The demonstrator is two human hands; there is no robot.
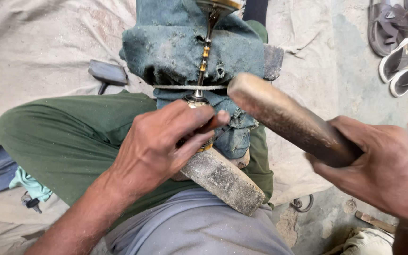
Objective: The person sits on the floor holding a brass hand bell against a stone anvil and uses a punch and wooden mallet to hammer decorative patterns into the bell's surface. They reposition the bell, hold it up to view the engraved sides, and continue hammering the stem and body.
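Note:
My left hand grips the lower end of a slim brass-and-dark metal stem piece that lies along a worn blue-green cloth pad tied with a cord. A small tool under my thumb is mostly hidden by my fingers. My right hand is shut on a thick wooden mallet, whose rounded end hovers just right of my left thumb. A grey stone block slants beneath my left hand, resting on my lap.
My green trouser leg crosses the left side over pale sacking on the ground. A dark hammer-like tool lies on the sacking. Sandals sit at the top right on the concrete floor. A metal ring lies near my knee.

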